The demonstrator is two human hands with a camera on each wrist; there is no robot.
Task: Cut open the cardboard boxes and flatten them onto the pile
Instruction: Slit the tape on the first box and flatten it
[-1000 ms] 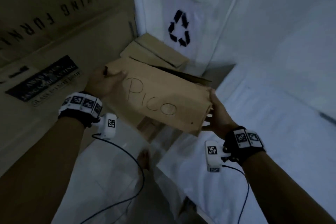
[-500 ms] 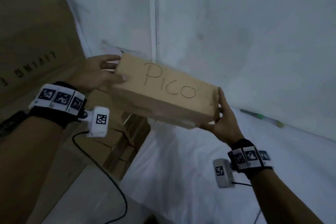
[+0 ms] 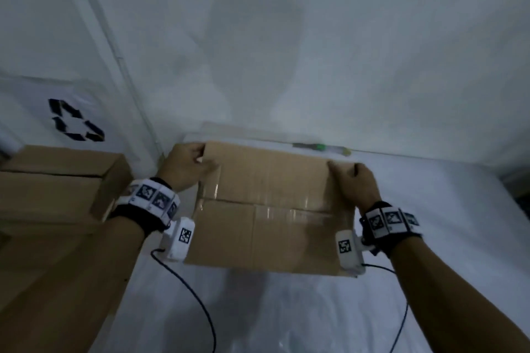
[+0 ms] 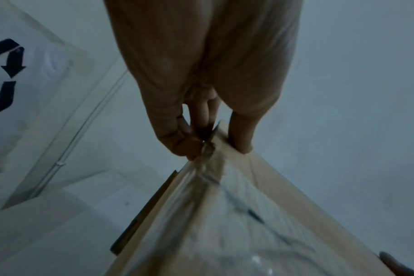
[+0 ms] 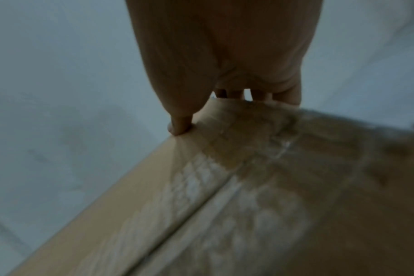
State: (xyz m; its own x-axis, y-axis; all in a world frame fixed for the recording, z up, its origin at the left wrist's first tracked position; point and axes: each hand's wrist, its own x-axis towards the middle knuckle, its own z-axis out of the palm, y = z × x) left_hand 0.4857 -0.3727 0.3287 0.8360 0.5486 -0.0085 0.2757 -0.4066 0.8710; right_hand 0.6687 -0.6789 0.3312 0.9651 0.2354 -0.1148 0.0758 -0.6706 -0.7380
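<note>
Now both hands [image 3: 187, 165] [image 3: 355, 183] clasp the taped box [image 3: 269, 209].

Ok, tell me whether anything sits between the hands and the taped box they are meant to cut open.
Nothing visible does. The left hand and right hand already grip the far corners of the cardboard box, skin on cardboard. Clear tape still seals its centre seam, and the green-handled tool lies untouched beyond the box.
</note>
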